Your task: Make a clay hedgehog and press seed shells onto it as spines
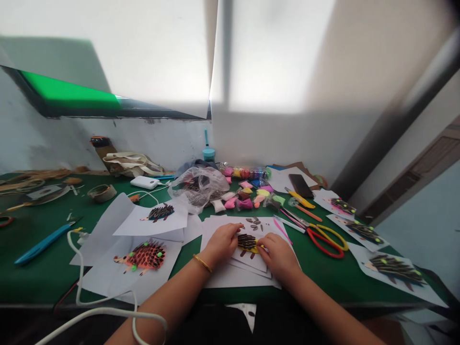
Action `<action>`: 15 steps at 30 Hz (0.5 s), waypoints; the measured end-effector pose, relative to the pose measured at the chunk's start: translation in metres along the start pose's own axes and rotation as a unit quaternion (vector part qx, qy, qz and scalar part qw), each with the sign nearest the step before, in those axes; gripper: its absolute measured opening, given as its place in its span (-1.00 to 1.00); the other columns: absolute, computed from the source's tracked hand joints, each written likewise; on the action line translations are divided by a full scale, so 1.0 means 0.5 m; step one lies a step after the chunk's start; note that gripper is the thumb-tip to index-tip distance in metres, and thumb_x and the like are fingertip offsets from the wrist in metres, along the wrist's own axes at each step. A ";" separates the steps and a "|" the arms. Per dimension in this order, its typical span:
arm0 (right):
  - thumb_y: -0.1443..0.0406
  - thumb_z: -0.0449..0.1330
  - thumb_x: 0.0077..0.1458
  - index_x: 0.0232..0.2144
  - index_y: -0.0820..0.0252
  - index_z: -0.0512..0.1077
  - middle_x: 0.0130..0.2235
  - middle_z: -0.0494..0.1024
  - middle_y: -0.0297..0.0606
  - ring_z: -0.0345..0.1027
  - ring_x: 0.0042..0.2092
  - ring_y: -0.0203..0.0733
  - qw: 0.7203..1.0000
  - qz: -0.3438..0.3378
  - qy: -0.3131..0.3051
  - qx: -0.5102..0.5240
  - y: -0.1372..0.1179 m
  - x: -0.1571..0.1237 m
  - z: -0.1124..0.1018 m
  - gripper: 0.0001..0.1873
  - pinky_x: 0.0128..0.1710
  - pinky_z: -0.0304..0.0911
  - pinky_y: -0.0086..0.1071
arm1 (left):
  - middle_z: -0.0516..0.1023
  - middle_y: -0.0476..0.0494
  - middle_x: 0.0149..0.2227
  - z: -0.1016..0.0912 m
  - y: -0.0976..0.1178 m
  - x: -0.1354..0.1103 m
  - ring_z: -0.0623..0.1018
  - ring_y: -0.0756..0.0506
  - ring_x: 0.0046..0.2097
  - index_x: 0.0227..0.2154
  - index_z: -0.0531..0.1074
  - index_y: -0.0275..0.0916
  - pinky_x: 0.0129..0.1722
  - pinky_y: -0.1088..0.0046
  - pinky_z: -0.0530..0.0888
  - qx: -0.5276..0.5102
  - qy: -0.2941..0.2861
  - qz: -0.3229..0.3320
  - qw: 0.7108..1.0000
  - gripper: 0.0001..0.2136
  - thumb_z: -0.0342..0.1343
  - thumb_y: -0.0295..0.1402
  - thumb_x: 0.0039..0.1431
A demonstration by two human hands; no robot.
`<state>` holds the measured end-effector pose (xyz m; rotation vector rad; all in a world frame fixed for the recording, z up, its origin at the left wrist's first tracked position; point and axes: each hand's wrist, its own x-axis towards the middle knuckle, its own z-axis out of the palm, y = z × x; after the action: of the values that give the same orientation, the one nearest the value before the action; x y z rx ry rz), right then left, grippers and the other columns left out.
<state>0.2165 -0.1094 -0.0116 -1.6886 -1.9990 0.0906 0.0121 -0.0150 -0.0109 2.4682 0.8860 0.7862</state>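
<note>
Between my hands is a hedgehog picture of yellow clay, covered with dark striped sunflower seeds, on a stack of white paper. My left hand rests at its left side, fingers curled and closed; whatever they may hold is hidden. At the yellow right end, my right hand is closed in a pinch, and anything in it is too small to make out. Several loose sunflower seeds lie on the paper just above the hedgehog.
Red-and-yellow scissors lie right of the paper, near a yellow cutter and phone. Clay packets and a plastic bag are behind. Other hedgehog pictures flank both sides. A white cable crosses the left.
</note>
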 end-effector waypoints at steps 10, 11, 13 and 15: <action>0.37 0.09 0.19 -0.36 0.15 0.47 -0.30 0.46 -0.25 0.28 -0.21 -0.16 0.999 -0.010 -0.017 -0.032 -0.017 0.015 0.000 -0.84 -0.20 0.10 -0.33 | 0.53 -0.15 -0.10 0.001 -0.003 0.002 0.50 -0.11 -0.07 0.07 0.36 -0.20 0.01 0.28 0.43 0.004 0.000 0.002 1.000 -0.54 -0.05 -0.59 0.10; 0.37 0.09 0.20 -0.37 0.15 0.47 -0.30 0.46 -0.25 0.28 -0.21 -0.16 0.999 -0.012 -0.016 -0.038 -0.019 0.016 0.000 -0.84 -0.20 0.09 -0.33 | 0.53 -0.15 -0.10 0.001 -0.003 0.002 0.50 -0.11 -0.07 0.07 0.36 -0.20 0.01 0.28 0.43 0.003 -0.001 0.001 1.000 -0.54 -0.05 -0.59 0.10; 0.37 0.09 0.20 -0.38 0.15 0.46 -0.31 0.46 -0.24 0.28 -0.22 -0.15 0.999 -0.016 -0.014 -0.048 -0.023 0.017 0.001 -0.84 -0.20 0.09 -0.33 | 0.53 -0.15 -0.10 0.002 -0.004 0.002 0.50 -0.11 -0.07 0.07 0.36 -0.20 0.01 0.28 0.43 0.003 0.000 -0.001 1.000 -0.55 -0.05 -0.58 0.11; 0.37 0.10 0.19 -0.38 0.14 0.46 -0.30 0.47 -0.24 0.28 -0.22 -0.15 0.998 -0.015 -0.013 -0.051 -0.023 0.015 0.003 -0.84 -0.20 0.09 -0.32 | 0.53 -0.14 -0.10 0.003 -0.004 0.001 0.50 -0.11 -0.07 0.07 0.36 -0.20 0.01 0.28 0.43 0.004 0.004 -0.003 1.000 -0.56 -0.05 -0.58 0.12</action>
<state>0.2051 -0.1046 -0.0060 -1.7281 -2.0787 -0.0016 0.0125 -0.0134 -0.0129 2.4699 0.8996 0.7914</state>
